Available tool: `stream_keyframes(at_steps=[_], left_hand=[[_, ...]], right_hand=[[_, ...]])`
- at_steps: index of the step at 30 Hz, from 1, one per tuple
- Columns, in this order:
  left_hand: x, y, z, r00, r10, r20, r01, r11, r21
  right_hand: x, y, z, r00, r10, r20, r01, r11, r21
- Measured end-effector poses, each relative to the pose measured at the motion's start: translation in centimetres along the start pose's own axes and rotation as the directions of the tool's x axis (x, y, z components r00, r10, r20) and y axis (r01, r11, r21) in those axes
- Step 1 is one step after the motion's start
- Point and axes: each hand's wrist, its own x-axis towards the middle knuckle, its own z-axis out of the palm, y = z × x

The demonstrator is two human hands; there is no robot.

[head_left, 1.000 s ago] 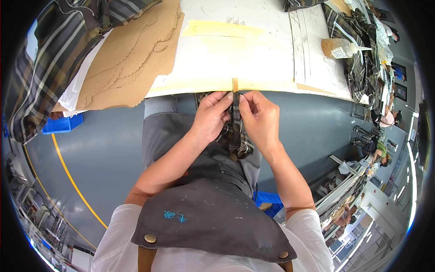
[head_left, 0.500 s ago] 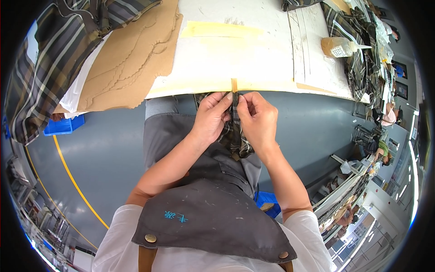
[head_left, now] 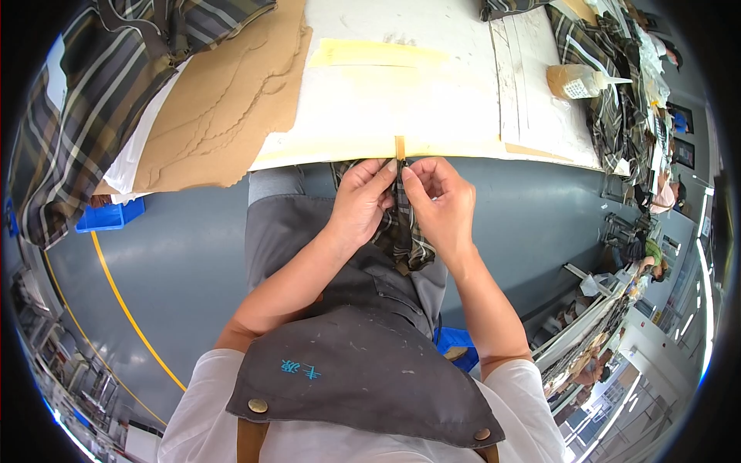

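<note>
A dark plaid fabric piece (head_left: 404, 241) hangs between my hands at the table's front edge, its lower end over my lap. My left hand (head_left: 361, 202) pinches its upper part from the left, thumb pressed against the fingers. From the right, my right hand (head_left: 446, 202) also pinches the narrow upper part, thumb and forefinger together and the other fingers curled. Just above my fingertips a short brown strip (head_left: 400, 147) stands at the table edge. How it joins the cloth is hidden by my fingers.
The white-covered table (head_left: 386, 100) has yellow tape along its edge. Brown cardboard (head_left: 224, 100) and plaid garments (head_left: 93, 100) lie at left. A squeeze bottle (head_left: 575, 81) with a pointed nozzle lies at right by more plaid cloth (head_left: 614, 123). A blue bin (head_left: 112, 214) stands below left.
My right hand has shifted slightly, its thumb a little lower along the cloth. My left hand keeps nearly the same place and grip.
</note>
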Motion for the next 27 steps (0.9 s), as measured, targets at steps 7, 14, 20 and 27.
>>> stream_keyframes(at_steps=[7, 14, 20, 27], left_hand=[[-0.2, 0.4, 0.2, 0.999, -0.007, 0.031, 0.006, 1.0, 0.026], [0.0, -0.1, -0.1, 1.0, 0.008, 0.018, -0.008, 1.0, 0.019], [0.1, -0.2, -0.3, 1.0, 0.007, 0.019, -0.007, 1.0, -0.003], [0.1, -0.3, -0.2, 1.0, 0.016, 0.008, -0.016, 1.0, -0.005]], right_hand=[[0.3, 0.7, 0.0, 1.0, -0.011, 0.014, 0.011, 1.0, -0.026], [0.1, 1.4, 0.2, 0.996, 0.08, 0.046, -0.085, 0.989, 0.124], [0.0, 1.3, 0.2, 0.995, 0.083, 0.046, -0.091, 0.975, 0.204], [0.3, 0.5, 1.0, 0.997, 0.054, -0.048, -0.052, 0.998, 0.048]])
